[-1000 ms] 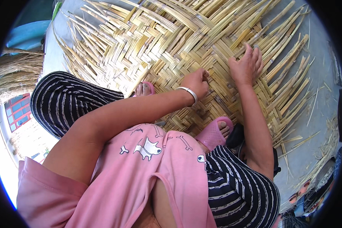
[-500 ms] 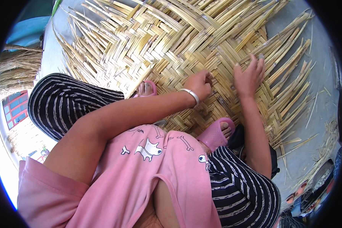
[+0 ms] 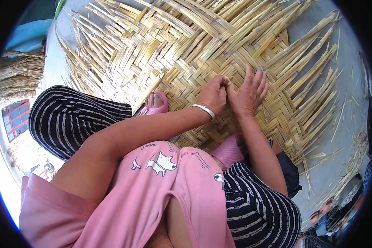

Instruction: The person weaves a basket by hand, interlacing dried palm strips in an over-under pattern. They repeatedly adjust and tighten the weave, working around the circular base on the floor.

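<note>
A large mat of woven split-bamboo strips lies on the ground in front of me. My left hand, with a white bangle on the wrist, has its fingers curled down onto a strip at the woven edge. My right hand lies palm down right beside it, fingers spread and pressing the strips flat. The two hands touch at the thumbs. Whether the left hand pinches the strip or only presses it is hidden by the fingers.
My feet in pink sandals rest on the mat's near part. Loose strip ends stick out at the right edge. Grey concrete floor lies to the right, a straw bundle at the left, sandals at lower right.
My right hand has slid left along the mat until it meets my left hand. My left hand has stayed almost in place on the same strips.
</note>
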Available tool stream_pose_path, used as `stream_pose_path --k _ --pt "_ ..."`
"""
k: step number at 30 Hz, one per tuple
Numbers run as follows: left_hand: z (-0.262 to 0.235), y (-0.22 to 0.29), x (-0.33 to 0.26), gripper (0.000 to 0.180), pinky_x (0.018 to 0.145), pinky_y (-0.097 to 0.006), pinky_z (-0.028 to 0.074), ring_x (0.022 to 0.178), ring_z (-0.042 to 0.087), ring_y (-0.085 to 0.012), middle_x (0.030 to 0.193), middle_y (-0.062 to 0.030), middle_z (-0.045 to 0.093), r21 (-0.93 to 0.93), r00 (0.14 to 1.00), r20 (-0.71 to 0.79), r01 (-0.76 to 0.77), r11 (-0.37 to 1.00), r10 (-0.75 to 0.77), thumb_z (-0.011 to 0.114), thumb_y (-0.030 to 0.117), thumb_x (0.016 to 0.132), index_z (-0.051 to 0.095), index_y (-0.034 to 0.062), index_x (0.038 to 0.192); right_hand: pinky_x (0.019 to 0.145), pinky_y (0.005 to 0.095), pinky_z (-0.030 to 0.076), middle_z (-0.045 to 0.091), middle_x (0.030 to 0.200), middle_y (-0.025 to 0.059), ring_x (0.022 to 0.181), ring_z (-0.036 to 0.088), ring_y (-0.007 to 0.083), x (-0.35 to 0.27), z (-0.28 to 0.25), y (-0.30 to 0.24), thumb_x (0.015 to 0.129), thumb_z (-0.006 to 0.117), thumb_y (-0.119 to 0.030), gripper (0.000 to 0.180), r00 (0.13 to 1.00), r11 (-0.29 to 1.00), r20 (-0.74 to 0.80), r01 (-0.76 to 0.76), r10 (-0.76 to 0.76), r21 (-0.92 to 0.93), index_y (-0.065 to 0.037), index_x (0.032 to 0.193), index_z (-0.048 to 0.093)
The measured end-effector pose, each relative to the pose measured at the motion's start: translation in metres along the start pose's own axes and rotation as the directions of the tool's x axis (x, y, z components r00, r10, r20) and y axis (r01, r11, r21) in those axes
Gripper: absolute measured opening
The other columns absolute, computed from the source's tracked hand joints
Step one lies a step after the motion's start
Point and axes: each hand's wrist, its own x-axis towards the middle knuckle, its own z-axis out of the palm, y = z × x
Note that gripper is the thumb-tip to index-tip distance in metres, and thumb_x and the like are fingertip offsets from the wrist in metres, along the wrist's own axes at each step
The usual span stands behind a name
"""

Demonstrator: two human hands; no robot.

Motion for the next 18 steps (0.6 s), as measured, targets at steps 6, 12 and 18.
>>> stream_pose_path --k 6,12,18 --pt "0.001 0.008 0.002 0.023 0.078 -0.032 0.049 0.086 0.063 -0.0262 0.092 -0.0167 0.063 0.098 1.000 0.011 0.017 0.995 -0.018 0.047 0.000 0.081 0.054 0.0015 0.103 0.107 0.0511 0.011 0.031 0.136 0.0197 0.131 0.021 0.0350 0.004 0.003 -0.006 0.066 0.066 -0.027 0.073 0.999 0.998 0.013 -0.047 0.047 -0.046 -0.019 0.131 0.034" --pt "-0.005 0.016 0.003 0.023 0.078 -0.033 0.049 0.086 0.063 -0.0288 0.092 -0.0163 0.064 0.157 0.993 0.113 0.027 0.987 -0.045 0.047 0.001 0.080 0.054 0.0032 0.102 0.107 0.0488 0.016 0.035 0.133 0.0212 0.128 0.026 0.0365 0.003 -0.011 0.010 0.067 0.059 -0.014 0.059 1.000 0.997 0.000 0.014 -0.014 0.074 -0.010 0.124 0.041" --pt "-0.011 0.012 0.003 0.023 0.077 -0.034 0.049 0.086 0.063 -0.0302 0.091 -0.0164 0.064 0.215 0.996 0.090 -0.017 0.976 -0.002 0.048 0.003 0.080 0.054 0.0029 0.102 0.092 0.0429 0.041 0.054 0.114 0.0217 0.103 0.055 0.0327 0.071 -0.044 0.018 0.076 0.054 -0.011 0.049 0.966 0.871 0.102 -0.257 0.236 0.418 0.000 0.122 0.046"
